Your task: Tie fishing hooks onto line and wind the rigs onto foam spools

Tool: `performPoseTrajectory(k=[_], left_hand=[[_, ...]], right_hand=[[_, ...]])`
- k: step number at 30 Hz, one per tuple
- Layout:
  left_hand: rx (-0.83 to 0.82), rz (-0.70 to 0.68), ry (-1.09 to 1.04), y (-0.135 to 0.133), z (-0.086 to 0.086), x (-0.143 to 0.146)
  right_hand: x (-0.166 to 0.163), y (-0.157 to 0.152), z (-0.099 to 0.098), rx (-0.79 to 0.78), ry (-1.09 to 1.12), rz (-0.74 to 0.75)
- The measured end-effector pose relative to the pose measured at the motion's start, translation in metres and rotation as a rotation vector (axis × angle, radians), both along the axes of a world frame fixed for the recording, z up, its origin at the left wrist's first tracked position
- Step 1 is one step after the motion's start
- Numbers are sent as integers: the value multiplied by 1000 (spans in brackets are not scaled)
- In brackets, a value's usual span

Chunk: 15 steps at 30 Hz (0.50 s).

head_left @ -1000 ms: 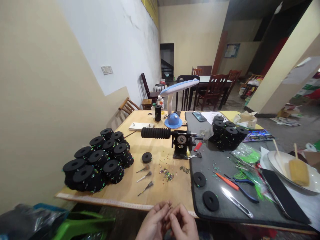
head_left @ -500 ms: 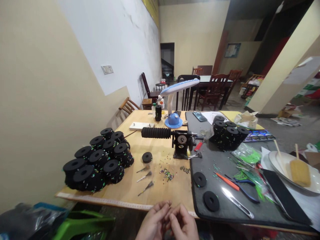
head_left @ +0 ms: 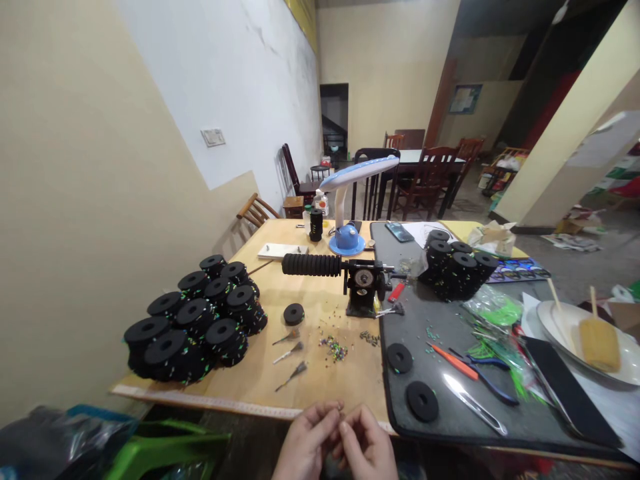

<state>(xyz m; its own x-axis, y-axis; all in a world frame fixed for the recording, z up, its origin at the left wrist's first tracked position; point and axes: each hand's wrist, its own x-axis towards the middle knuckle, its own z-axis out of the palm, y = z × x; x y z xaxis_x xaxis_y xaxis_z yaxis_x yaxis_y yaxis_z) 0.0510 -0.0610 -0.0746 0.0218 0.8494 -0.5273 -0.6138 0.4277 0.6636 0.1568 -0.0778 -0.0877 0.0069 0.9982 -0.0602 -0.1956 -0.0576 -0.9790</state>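
Observation:
At the table's front edge, my left hand (head_left: 309, 440) and my right hand (head_left: 366, 441) are close together, their fingers curled into pinches. Whatever lies between the fingertips is too small or too hidden to make out. Just beyond them on the wood is a scatter of small coloured beads (head_left: 334, 349). Three thin brush-tipped pieces lie to the left, among them a dark one (head_left: 291, 377). A single black foam ring (head_left: 294, 314) sits behind these. Two more foam rings, the nearer one (head_left: 423, 401) included, lie on the grey mat to the right.
Stacked black foam spools (head_left: 193, 320) fill the left side; more spools (head_left: 457, 267) stand back right. A black winding device (head_left: 363, 283) carries a row of rings, before a blue lamp (head_left: 347, 240). Orange tool (head_left: 455, 362), pliers (head_left: 493, 380), tweezers (head_left: 475, 405) and a plate (head_left: 555, 320) lie right.
Both hands stay at the table edge, still pinched, with only slight finger movement. The view has shifted very slightly; the things on the table look unmoved.

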Motion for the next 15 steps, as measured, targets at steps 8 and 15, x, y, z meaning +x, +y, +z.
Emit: performPoseTrajectory(k=[8,15], left_hand=[[206,-94,342,-1,15,-10],[481,-113,708,-8,13,-18]], right_hand=[[6,6,9,-134,76,56],[9,14,8,-203,97,144]])
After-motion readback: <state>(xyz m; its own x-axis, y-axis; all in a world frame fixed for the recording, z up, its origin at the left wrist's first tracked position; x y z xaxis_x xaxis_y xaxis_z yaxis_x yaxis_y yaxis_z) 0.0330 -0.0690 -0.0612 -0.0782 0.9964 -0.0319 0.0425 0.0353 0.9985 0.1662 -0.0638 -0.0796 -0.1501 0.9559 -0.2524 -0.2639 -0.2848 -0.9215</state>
